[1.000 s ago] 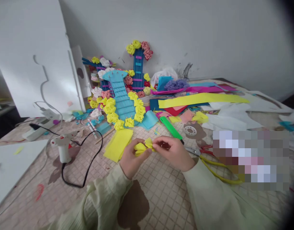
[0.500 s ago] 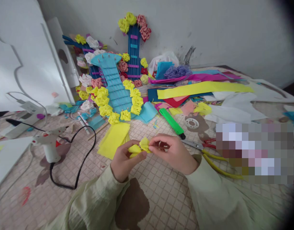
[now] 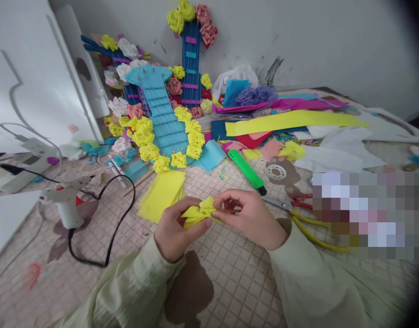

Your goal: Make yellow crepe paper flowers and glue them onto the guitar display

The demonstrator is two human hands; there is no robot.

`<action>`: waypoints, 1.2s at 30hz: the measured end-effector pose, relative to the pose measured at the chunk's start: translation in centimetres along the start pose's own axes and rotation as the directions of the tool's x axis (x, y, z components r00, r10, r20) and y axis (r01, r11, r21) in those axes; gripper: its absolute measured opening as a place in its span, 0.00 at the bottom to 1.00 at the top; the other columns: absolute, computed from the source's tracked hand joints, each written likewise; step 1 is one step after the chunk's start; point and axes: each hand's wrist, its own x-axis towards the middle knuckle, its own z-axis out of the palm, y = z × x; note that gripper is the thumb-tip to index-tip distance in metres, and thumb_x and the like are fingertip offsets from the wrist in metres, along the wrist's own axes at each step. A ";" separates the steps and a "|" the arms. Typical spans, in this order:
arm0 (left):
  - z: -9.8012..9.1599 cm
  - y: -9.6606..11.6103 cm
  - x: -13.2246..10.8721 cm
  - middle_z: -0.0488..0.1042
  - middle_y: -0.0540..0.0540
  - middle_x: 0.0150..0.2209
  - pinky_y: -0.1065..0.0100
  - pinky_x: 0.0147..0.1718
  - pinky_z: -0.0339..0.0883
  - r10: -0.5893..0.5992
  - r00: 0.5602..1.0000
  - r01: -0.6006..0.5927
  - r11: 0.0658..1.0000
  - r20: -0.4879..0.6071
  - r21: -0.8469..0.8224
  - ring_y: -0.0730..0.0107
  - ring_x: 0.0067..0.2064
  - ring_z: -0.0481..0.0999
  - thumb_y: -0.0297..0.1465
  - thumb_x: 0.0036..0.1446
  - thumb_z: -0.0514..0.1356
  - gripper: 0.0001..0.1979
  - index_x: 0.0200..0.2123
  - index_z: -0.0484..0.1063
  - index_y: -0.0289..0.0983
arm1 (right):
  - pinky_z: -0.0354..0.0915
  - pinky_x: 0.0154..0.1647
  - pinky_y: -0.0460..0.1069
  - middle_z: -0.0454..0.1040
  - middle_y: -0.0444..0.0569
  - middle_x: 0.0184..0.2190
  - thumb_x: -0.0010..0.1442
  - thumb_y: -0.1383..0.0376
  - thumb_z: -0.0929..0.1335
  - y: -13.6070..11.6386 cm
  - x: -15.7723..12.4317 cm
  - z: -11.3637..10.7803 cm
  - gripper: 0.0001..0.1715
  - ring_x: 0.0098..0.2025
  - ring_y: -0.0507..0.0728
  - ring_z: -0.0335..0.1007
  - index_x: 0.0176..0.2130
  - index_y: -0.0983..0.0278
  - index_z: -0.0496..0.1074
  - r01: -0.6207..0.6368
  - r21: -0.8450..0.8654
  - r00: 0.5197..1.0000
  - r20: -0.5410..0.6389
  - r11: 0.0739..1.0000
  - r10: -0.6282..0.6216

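Both my hands meet over the patterned tabletop [image 3: 230, 278] at the centre. My left hand [image 3: 173, 232] is closed round a folded piece of yellow paper [image 3: 199, 213], thumb on top. My right hand [image 3: 250, 216] pinches the paper's right end with its fingertips. The paper is bunched into pleats, fanning out between the two hands. A stack of flat yellow sheets [image 3: 161, 193] lies just beyond my left hand. Pale green sleeves cover both forearms.
A white glue gun [image 3: 64, 202] with a black cord stands at the left. A blue guitar-shaped craft [image 3: 163, 123] edged with yellow paper flowers leans at the back. A green utility knife [image 3: 247, 171], scissors [image 3: 294, 205] and coloured paper strips [image 3: 291, 123] lie to the right.
The view has tilted down and moved a little closer. My hands keep hold of the yellow paper and have pressed its folds tighter together.
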 end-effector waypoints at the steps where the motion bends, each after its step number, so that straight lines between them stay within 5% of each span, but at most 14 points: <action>1: 0.0 0.0 0.0 0.71 0.46 0.30 0.72 0.30 0.65 0.004 1.000 -0.004 1.000 0.001 0.006 0.71 0.31 0.70 0.30 0.42 0.63 0.12 0.32 0.69 0.31 | 0.61 0.25 0.44 0.71 0.42 0.24 0.44 0.71 0.70 0.0 0.0 0.0 0.05 0.24 0.48 0.61 0.26 0.65 0.70 -0.008 0.000 1.000 -0.003 1.000 0.008; 20: 0.1 -0.5 0.4 0.72 0.47 0.27 0.73 0.25 0.64 -0.083 0.996 0.083 0.996 -0.015 -0.017 0.72 0.27 0.70 0.32 0.41 0.63 0.12 0.31 0.71 0.33 | 0.62 0.25 0.44 0.72 0.42 0.23 0.45 0.72 0.71 0.7 -0.2 0.4 0.06 0.24 0.49 0.64 0.25 0.63 0.70 0.158 -0.184 0.982 -0.079 0.970 -0.174; 32: -0.8 -1.5 1.1 0.69 0.51 0.32 0.77 0.23 0.61 -0.118 0.985 0.098 0.982 -0.123 -0.159 0.80 0.24 0.66 0.29 0.39 0.65 0.16 0.36 0.72 0.37 | 0.64 0.26 0.45 0.74 0.44 0.26 0.50 0.65 0.69 0.7 0.6 -3.7 0.02 0.26 0.50 0.67 0.27 0.62 0.73 0.133 -0.251 0.991 0.046 0.959 -0.126; 36: -0.7 -1.4 1.1 0.71 0.50 0.31 0.76 0.22 0.59 -0.103 0.993 0.093 0.986 -0.063 -0.138 0.79 0.24 0.65 0.28 0.40 0.63 0.17 0.38 0.73 0.37 | 0.65 0.28 0.46 0.75 0.44 0.28 0.50 0.65 0.69 0.2 0.4 -3.5 0.03 0.28 0.51 0.69 0.29 0.62 0.73 0.151 -0.214 0.988 0.021 0.965 -0.151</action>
